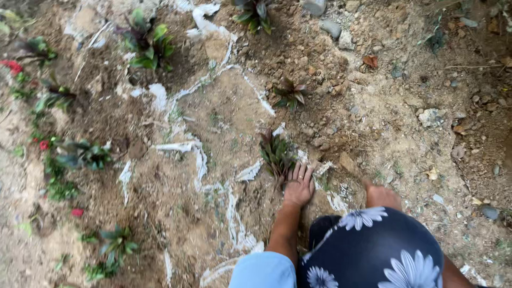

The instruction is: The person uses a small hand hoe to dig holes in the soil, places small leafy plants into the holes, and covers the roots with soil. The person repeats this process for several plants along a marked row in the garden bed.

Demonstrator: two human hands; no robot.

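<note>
Left hand (pixel 298 185) lies flat, fingers spread, on soil beside the reddish-green seedling (pixel 276 153) (soft, fragile leaves; grip its base); right hand (pixel 380 196) looks clenched.

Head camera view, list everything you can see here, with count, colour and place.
Small plant by the left hand: one, dark red-green leaves, centre, in the soil just above the fingers.
Second small plant: one, reddish-green, further up from the first.
Other leafy plants: several, green and purple, along the left side and top.
Red flowers: a few, far left edge.
White lines: pale streaks marking the soil, from top centre down to the bottom.
Stones: several, grey, scattered top and right.
Dry leaves: a few, brown, upper right.
Soil: brown, loose, throughout.
Floral garment: dark blue with white flowers, bottom right.
Left hand: flat on the soil beside the first plant.
Right hand: on the soil, right of the left hand.
</note>
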